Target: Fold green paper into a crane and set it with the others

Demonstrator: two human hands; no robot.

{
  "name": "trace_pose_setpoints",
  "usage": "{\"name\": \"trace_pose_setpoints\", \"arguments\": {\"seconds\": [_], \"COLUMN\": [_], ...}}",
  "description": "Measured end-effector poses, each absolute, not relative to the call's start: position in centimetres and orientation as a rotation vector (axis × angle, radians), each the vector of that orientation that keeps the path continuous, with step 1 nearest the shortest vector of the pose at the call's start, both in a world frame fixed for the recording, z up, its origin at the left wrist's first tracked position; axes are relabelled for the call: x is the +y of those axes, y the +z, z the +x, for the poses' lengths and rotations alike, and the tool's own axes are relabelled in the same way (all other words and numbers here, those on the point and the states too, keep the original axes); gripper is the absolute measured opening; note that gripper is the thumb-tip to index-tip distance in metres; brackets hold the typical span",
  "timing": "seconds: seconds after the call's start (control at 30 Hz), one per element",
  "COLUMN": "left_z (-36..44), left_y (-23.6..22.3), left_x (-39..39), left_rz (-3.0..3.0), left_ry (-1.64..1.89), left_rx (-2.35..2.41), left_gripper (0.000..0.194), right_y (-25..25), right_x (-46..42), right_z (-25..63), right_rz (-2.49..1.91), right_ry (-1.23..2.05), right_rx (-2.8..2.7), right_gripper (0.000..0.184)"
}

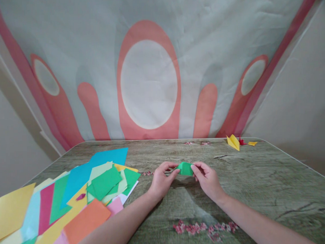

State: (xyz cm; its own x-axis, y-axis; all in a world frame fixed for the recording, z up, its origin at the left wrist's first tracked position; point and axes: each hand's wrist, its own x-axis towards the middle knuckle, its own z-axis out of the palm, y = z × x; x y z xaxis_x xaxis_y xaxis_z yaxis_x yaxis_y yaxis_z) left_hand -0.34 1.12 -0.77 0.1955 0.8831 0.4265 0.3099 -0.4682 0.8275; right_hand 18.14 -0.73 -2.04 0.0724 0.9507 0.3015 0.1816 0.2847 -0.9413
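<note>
Loose sheets [87, 221], left of folded green paper [185, 169]; latter pinched by fingers, left hand [161, 182] and right hand [209, 180] (seemingly mid-crease; alignment needed).

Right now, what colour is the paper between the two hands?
Green, clearest in the head view.

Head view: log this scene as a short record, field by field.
held: folded green paper, raised above the wood-grain tabletop
left hand: fingers pinching the paper's left end
right hand: fingers pinching its right end
left side: overlapping colored paper sheets, a small folded magenta piece on them
far right: folded yellow paper, small red piece, small yellow-orange piece
tabletop decoration: pink flower clusters
</note>
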Motion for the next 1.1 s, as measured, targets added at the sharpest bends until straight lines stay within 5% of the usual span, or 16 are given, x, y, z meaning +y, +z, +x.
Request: {"name": "trace_pose_setpoints", "arguments": {"seconds": [1.1], "left_z": [0.0], "left_y": [0.0], "left_x": [0.1], "left_rz": [1.942], "left_ry": [1.273], "left_rx": [1.214], "left_gripper": [0.012], "right_y": [-1.1], "right_x": [-1.6], "right_z": [18.0], "right_rz": [-0.993], "right_ry": [0.345], "right_rx": [-1.768], "right_gripper": [0.010]}}
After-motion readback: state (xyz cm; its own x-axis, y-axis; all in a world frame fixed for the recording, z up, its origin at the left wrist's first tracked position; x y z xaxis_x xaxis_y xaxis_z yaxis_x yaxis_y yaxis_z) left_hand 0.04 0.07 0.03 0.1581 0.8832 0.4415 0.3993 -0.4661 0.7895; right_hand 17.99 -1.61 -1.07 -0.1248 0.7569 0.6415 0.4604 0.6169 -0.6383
